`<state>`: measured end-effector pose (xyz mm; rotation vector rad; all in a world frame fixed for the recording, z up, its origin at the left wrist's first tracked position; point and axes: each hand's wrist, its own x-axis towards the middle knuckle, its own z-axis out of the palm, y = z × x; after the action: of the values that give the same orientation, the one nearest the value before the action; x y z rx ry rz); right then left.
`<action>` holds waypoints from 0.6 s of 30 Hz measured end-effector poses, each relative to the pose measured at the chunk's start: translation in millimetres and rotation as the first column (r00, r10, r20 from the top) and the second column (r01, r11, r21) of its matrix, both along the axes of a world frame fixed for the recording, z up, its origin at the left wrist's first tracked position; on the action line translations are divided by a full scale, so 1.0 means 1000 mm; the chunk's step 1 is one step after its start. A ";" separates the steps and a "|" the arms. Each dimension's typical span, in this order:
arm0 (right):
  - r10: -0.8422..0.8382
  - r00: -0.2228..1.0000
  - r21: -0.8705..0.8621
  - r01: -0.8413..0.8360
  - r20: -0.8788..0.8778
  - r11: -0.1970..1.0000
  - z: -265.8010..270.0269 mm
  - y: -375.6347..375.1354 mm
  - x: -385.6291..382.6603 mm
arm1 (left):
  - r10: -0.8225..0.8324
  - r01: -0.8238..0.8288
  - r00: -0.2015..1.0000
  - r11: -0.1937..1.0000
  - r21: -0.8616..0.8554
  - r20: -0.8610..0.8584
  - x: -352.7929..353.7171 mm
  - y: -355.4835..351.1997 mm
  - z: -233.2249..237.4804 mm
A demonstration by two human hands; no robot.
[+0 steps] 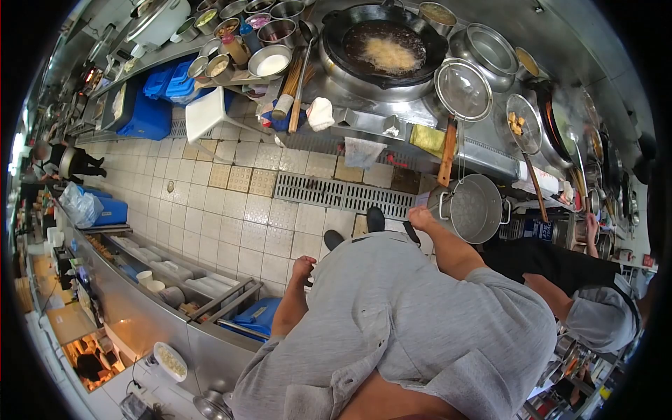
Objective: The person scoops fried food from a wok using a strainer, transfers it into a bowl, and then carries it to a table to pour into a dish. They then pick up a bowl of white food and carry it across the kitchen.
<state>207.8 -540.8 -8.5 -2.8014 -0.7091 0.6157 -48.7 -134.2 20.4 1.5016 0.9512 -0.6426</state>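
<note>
My left hand (302, 269) is closed in a loose fist beside my waist, over the tiled floor. On the other side of my body, my right hand (420, 218) is curled shut near the stove's front edge. A short black strap (411, 232) shows right beside it, at the hem of my grey shirt (378, 280). I cannot tell what either fist holds. Close to my right hand stands a metal pot (476, 210) with two side handles. Ahead, pale food (392, 54) bubbles in dark oil in a large wok (343, 35).
A strainer (463, 89) with a wooden handle lies by the wok; another strainer (523, 124) holds fried pieces. At right, a co-worker in a black apron (553, 260) stands at another wok. A white stool (206, 112), floor grate (343, 197) and steel counter (154, 315) lie leftward.
</note>
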 end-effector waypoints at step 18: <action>-0.355 0.928 0.076 0.365 -0.113 0.928 0.020 0.004 -0.002 | -0.020 0.021 0.999 0.998 0.055 -0.027 0.003 -0.002 0.003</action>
<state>205.8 -536.5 11.0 -2.6894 -0.1870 0.6215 -45.7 -136.5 23.8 1.5569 0.9816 -0.6573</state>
